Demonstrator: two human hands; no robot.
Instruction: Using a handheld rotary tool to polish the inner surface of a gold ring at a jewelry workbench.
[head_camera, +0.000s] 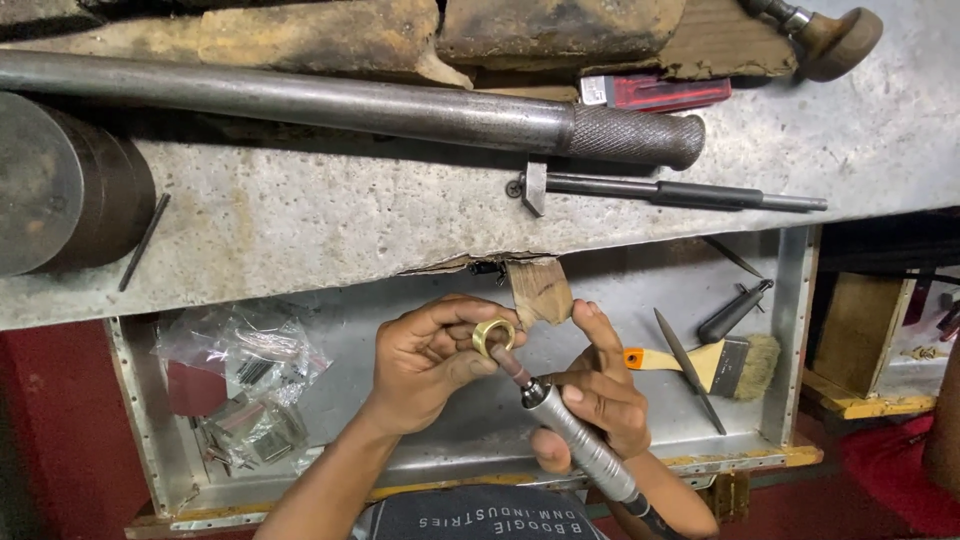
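Gold ring (493, 335) (smooth, rounded) against ribbed metal rotary handpiece (578, 445)

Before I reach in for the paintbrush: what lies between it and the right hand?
In the head view, a slim dark file lies slanted across the paintbrush handle, between it and the right hand.

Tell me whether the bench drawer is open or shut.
Open: the drawer is pulled out under the bench, with a brush lying inside.
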